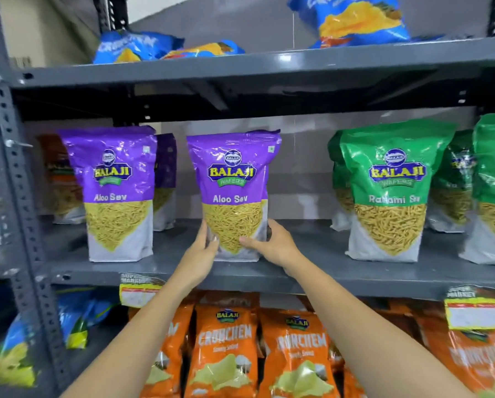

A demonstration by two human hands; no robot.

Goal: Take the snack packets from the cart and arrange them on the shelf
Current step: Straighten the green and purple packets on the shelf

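A purple Aloo Sev packet [233,179] stands upright on the middle grey shelf [303,271], near its front edge. My left hand [204,248] grips its lower left side and my right hand [272,244] grips its lower right side. A second purple packet edge shows just behind it. Another purple Aloo Sev packet [115,191] stands to the left, with one more purple packet [165,173] behind that. The cart is out of view.
Green Ratlami Sev packets [389,191] stand on the right of the same shelf, with a gap between them and the held packet. Blue packets [361,21] lie on the top shelf. Orange Crunchem packets [223,349] fill the shelf below. A perforated upright [19,173] stands at left.
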